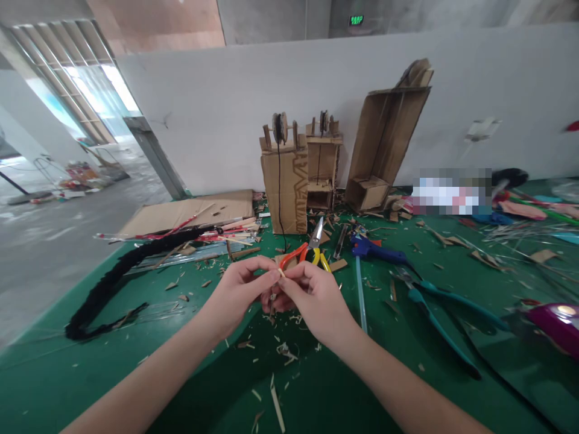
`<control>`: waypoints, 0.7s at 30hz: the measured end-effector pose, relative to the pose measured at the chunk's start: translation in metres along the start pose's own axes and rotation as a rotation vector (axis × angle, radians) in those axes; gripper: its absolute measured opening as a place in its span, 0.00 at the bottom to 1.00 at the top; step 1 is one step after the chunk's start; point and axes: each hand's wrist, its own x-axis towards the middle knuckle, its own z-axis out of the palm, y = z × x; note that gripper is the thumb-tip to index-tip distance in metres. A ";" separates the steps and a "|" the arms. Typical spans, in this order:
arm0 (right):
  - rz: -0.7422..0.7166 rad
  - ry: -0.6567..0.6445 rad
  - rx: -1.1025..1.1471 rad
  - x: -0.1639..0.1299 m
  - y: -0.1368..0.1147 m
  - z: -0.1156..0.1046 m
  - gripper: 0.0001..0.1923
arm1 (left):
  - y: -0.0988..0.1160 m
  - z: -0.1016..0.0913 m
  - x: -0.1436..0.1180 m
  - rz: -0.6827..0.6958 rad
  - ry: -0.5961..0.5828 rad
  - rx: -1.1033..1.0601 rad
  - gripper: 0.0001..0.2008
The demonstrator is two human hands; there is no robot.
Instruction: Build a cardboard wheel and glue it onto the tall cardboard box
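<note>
My left hand and my right hand meet in front of me over the green table. Both have their fingers pinched on a small pale sliver, perhaps of wood or cardboard, mostly hidden by the fingertips. Just beyond the hands lie scissors near orange and yellow handles. Farther back stands a cardboard box with a spool on top, and a black cord hangs down its front.
To the right are a blue glue gun with a glue stick and teal-handled pliers. Behind stand two more cardboard structures. A black fuzzy strip curves at left. Scraps litter the table.
</note>
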 end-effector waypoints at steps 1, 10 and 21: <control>0.011 -0.009 -0.001 0.000 -0.001 0.000 0.09 | 0.000 -0.002 0.001 0.006 -0.010 0.015 0.08; -0.056 0.041 -0.057 0.000 0.004 0.003 0.09 | 0.005 0.004 -0.002 -0.085 0.055 -0.002 0.09; 0.205 0.137 0.283 -0.002 0.006 0.014 0.12 | -0.002 0.012 -0.006 0.203 0.228 0.526 0.08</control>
